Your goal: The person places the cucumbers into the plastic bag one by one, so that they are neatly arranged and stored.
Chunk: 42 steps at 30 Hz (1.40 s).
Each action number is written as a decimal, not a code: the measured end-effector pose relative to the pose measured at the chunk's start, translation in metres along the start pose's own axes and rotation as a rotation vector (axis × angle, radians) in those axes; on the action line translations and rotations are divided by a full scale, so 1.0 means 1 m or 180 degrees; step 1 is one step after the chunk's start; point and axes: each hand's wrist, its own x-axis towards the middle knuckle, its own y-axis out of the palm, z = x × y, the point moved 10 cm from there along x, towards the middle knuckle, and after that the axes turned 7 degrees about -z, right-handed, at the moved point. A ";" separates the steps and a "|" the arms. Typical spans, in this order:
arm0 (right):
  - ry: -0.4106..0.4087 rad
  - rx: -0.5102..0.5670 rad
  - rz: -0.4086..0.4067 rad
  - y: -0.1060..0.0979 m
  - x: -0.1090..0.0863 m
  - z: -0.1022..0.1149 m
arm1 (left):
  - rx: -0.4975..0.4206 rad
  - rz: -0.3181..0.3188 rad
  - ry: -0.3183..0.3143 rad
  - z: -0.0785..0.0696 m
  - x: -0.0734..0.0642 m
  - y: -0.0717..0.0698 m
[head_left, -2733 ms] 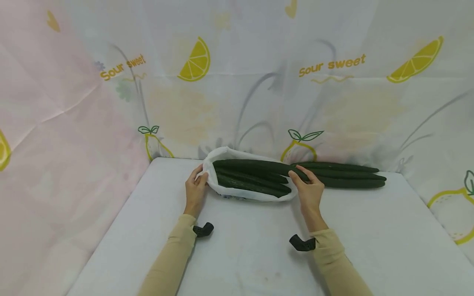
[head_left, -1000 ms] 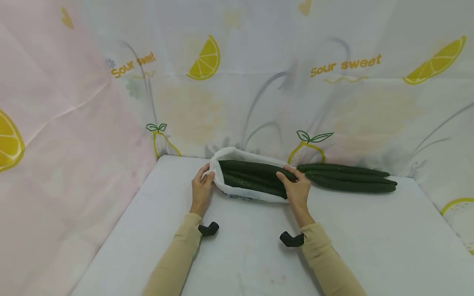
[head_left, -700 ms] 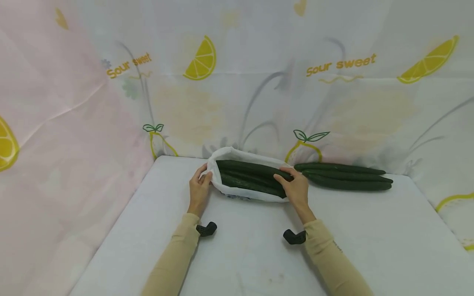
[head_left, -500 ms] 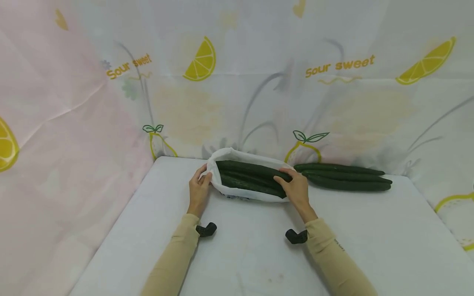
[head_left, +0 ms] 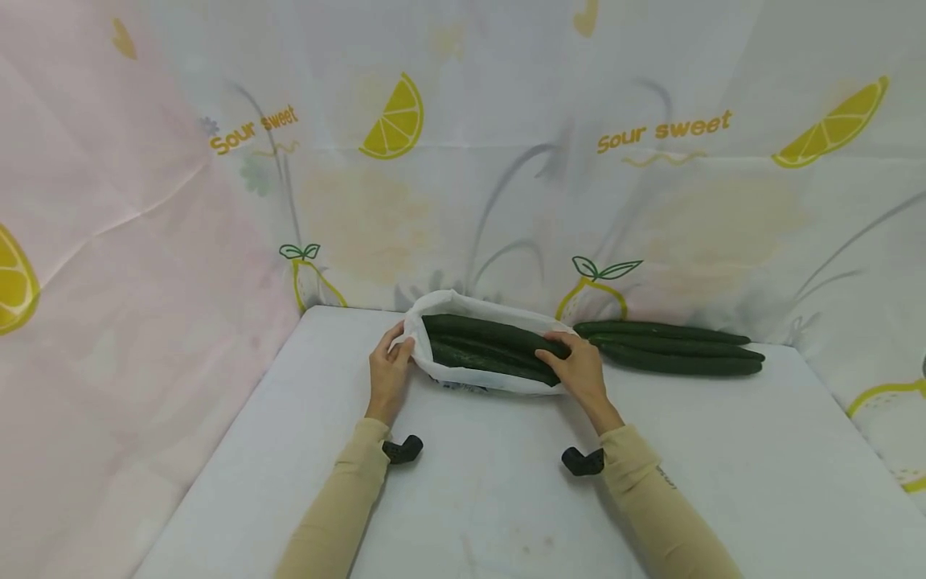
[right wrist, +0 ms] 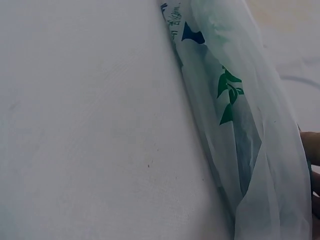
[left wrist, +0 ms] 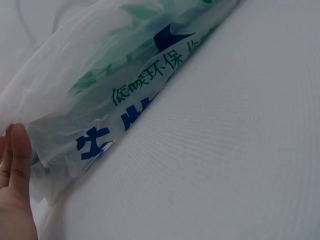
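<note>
A white plastic bag (head_left: 499,383) lies at the back of the table with its mouth spread upward. Several long dark green cucumbers (head_left: 485,328) lie side by side inside it. My left hand (head_left: 389,371) pinches the bag's left rim between thumb and fingers. At the other end, my right hand (head_left: 581,371) grips the right end of the rearmost cucumber in the bag, thumb in front and fingers behind. In the left wrist view, blue and green print marks the bag (left wrist: 125,85). The right wrist view shows the bag's side (right wrist: 240,125), with the right fingertips (right wrist: 311,145) partly visible.
To the right of the bag, 3 more cucumbers (head_left: 676,347) lie together along the back of the table. A white cloth (head_left: 463,490) covers the tabletop. Behind it hangs a lemon-printed curtain (head_left: 477,201), with a pinkish one on the left.
The right hand has moved left and lowered the rear cucumber's right end into the bag. The left hand keeps its hold on the rim. During the last half second almost nothing has moved.
</note>
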 end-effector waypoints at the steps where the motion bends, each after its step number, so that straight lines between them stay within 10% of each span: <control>1: -0.0061 -0.0019 -0.0001 0.000 0.000 0.002 | 0.0000 -0.0002 -0.0002 0.000 0.000 0.000; 32: -0.0589 0.0110 0.0111 -0.001 -0.024 0.001 | 0.0084 0.0021 0.0053 0.003 0.002 0.006; 42: -0.0739 0.0420 0.0522 0.001 -0.028 -0.003 | 0.0166 -0.0040 -0.0009 0.001 0.000 -0.001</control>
